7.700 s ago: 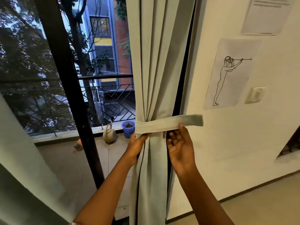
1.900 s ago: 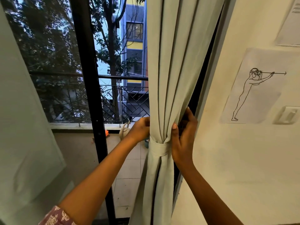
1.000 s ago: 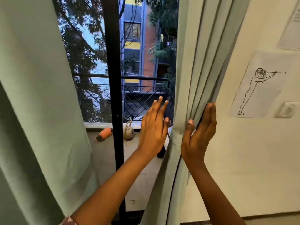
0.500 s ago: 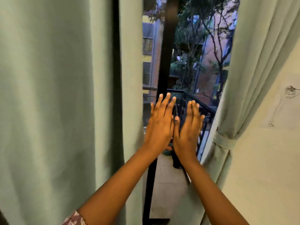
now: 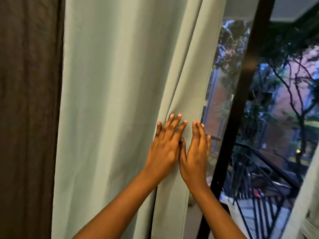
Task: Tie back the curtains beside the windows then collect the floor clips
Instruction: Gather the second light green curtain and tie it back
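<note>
A pale green curtain (image 5: 112, 94) hangs loose and untied over the left half of the window. My left hand (image 5: 164, 149) lies flat on its right-hand folds, fingers spread. My right hand (image 5: 196, 150) is beside it, fingers straight, touching the curtain's right edge. Neither hand holds anything. A strip of the tied right curtain (image 5: 303, 209) shows at the lower right corner. No tie-back band or floor clips are in view.
A dark brown curtain or panel (image 5: 29, 118) fills the far left. A black window frame post (image 5: 233, 118) runs down just right of my hands. Behind the glass are a balcony railing (image 5: 269, 171), trees and buildings.
My view has swung left from the tied right curtain to the loose left one. Both hands, open, moved left with it and now rest against the left curtain's edge.
</note>
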